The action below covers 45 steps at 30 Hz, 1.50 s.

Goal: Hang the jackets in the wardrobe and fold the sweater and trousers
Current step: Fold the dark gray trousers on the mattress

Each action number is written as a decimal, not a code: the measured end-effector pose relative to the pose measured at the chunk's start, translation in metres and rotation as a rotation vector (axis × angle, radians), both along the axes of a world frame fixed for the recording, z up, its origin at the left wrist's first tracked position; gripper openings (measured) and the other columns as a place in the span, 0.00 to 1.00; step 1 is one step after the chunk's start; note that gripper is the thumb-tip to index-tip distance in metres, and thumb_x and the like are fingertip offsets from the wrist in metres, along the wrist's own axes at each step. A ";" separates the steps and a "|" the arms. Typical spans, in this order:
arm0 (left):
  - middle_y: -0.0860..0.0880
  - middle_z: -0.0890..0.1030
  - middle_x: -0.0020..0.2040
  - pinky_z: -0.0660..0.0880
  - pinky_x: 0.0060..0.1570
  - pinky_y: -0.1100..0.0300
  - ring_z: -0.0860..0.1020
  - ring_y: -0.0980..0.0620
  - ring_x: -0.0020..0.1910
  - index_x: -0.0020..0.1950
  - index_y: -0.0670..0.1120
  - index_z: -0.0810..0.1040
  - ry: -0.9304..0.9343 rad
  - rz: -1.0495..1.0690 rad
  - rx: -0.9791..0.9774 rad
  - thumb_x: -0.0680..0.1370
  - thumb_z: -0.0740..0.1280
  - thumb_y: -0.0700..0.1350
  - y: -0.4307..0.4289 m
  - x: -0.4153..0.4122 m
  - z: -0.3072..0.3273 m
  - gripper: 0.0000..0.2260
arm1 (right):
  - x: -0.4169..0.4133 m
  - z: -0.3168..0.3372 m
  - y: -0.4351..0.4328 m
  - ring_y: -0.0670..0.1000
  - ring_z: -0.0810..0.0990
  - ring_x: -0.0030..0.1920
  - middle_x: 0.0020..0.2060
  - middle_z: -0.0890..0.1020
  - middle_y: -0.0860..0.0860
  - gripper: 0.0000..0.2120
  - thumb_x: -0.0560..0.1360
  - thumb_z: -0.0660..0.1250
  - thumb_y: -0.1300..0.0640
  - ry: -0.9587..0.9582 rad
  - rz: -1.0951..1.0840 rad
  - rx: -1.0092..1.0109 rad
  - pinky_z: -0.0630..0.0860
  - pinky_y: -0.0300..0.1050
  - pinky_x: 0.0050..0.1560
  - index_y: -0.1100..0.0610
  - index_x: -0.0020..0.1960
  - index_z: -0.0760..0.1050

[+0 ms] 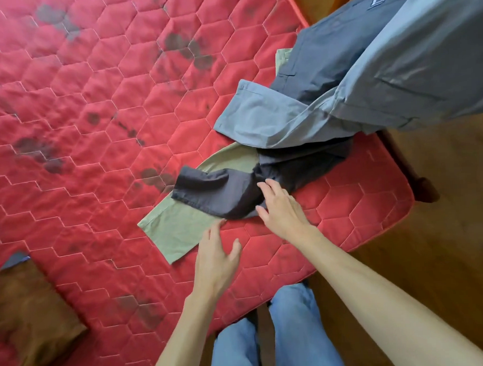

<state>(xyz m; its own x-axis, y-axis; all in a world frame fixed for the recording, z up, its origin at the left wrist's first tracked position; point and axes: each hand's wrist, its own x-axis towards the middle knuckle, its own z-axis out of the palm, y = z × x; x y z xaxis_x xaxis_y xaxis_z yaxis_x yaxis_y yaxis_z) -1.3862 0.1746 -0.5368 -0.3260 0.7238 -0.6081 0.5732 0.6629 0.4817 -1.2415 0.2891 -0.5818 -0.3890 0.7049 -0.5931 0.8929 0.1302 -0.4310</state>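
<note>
Head view, looking down on a red quilted mattress (94,134). Trousers heaped at centre right of the frame: a green pair (178,230) lies lowest with one leg flat toward lower centre; a dark pair (221,189) crosses over it; a grey-blue pair (273,117) drapes on top and runs up to the upper right. A folded brown garment (30,313) sits at lower left, well apart from the heap.

Left hand (214,263): fingers apart, empty, tips just at the green hem edge. Right hand (281,206): fingers spread, laid on or just over the dark leg; no pinch seen, holds nothing.

Judgement: step in hand is pulling one pair free of the heap for folding; the trouser folding looks barely begun.

To do it well:
- take the dark pair by the leg, lift rather than drag, so the green below does not bunch;
- steady the green leg with the left hand;
- lay the freed pair flat on the bare mattress at left, legs aligned, then fold.

Risk: grey-blue pair may slide off with it.
</note>
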 end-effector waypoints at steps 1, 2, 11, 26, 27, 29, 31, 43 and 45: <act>0.48 0.74 0.68 0.67 0.68 0.57 0.71 0.52 0.68 0.73 0.47 0.68 -0.013 0.001 -0.006 0.78 0.67 0.49 0.003 0.007 -0.006 0.24 | -0.002 -0.014 0.008 0.63 0.73 0.66 0.78 0.59 0.56 0.32 0.79 0.66 0.53 -0.027 0.029 -0.037 0.72 0.56 0.64 0.57 0.78 0.57; 0.49 0.74 0.68 0.68 0.69 0.55 0.71 0.52 0.68 0.73 0.47 0.68 -0.026 0.002 -0.016 0.77 0.67 0.49 0.005 0.013 -0.011 0.24 | -0.003 -0.027 0.016 0.63 0.74 0.66 0.80 0.53 0.56 0.36 0.78 0.66 0.54 -0.062 0.060 -0.063 0.72 0.55 0.63 0.57 0.80 0.53; 0.50 0.73 0.70 0.70 0.68 0.52 0.71 0.53 0.69 0.75 0.49 0.65 -0.030 0.058 -0.124 0.80 0.65 0.48 -0.008 0.014 -0.019 0.24 | -0.031 -0.078 0.043 0.63 0.78 0.61 0.64 0.77 0.62 0.48 0.73 0.67 0.58 -0.124 0.147 -0.337 0.74 0.54 0.58 0.55 0.81 0.38; 0.52 0.81 0.58 0.73 0.61 0.57 0.78 0.55 0.58 0.71 0.52 0.71 -0.062 0.215 -0.185 0.80 0.65 0.51 -0.075 -0.040 0.010 0.19 | -0.058 -0.058 0.018 0.56 0.85 0.44 0.36 0.85 0.56 0.11 0.76 0.62 0.49 -0.061 -0.167 -0.402 0.78 0.47 0.47 0.56 0.42 0.73; 0.52 0.81 0.57 0.73 0.60 0.58 0.78 0.55 0.57 0.69 0.52 0.73 -0.101 0.280 -0.187 0.80 0.65 0.54 -0.072 -0.039 0.018 0.18 | -0.061 -0.040 0.010 0.56 0.85 0.40 0.33 0.83 0.55 0.12 0.75 0.63 0.50 0.037 -0.239 -0.383 0.78 0.46 0.44 0.58 0.40 0.74; 0.52 0.81 0.57 0.73 0.59 0.58 0.79 0.55 0.56 0.66 0.53 0.75 -0.271 0.475 -0.215 0.77 0.64 0.63 -0.061 -0.038 0.034 0.22 | -0.068 0.002 -0.007 0.54 0.82 0.35 0.28 0.79 0.54 0.14 0.75 0.65 0.52 0.191 -0.292 -0.296 0.75 0.47 0.41 0.58 0.33 0.72; 0.49 0.80 0.61 0.75 0.61 0.51 0.79 0.52 0.57 0.65 0.55 0.73 -0.536 0.715 -0.258 0.75 0.62 0.69 -0.045 -0.038 0.054 0.26 | -0.073 0.050 -0.025 0.50 0.70 0.30 0.26 0.70 0.50 0.18 0.73 0.67 0.55 0.278 -0.248 -0.235 0.67 0.47 0.36 0.56 0.29 0.64; 0.41 0.83 0.40 0.80 0.35 0.58 0.82 0.47 0.35 0.50 0.37 0.80 -0.789 0.844 0.183 0.74 0.63 0.28 0.010 -0.052 0.180 0.10 | -0.045 0.230 -0.087 0.46 0.71 0.35 0.35 0.72 0.50 0.07 0.68 0.69 0.58 0.863 -0.197 -0.642 0.70 0.42 0.38 0.60 0.41 0.73; 0.43 0.81 0.37 0.79 0.35 0.58 0.80 0.48 0.33 0.46 0.39 0.79 -0.759 0.748 0.278 0.75 0.60 0.27 0.012 -0.054 0.206 0.11 | -0.030 0.237 -0.078 0.51 0.81 0.41 0.42 0.80 0.55 0.13 0.69 0.71 0.50 0.975 -0.565 -0.837 0.77 0.46 0.43 0.57 0.49 0.77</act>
<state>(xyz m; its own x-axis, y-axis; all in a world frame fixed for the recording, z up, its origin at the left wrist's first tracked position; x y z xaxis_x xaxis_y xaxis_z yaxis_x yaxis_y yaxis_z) -1.4406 0.1868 -0.3311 -0.3499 0.6422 -0.6820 -0.4361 0.5326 0.7253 -1.2715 0.2113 -0.3451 -0.6685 0.4793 -0.5686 0.0384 -0.7414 -0.6700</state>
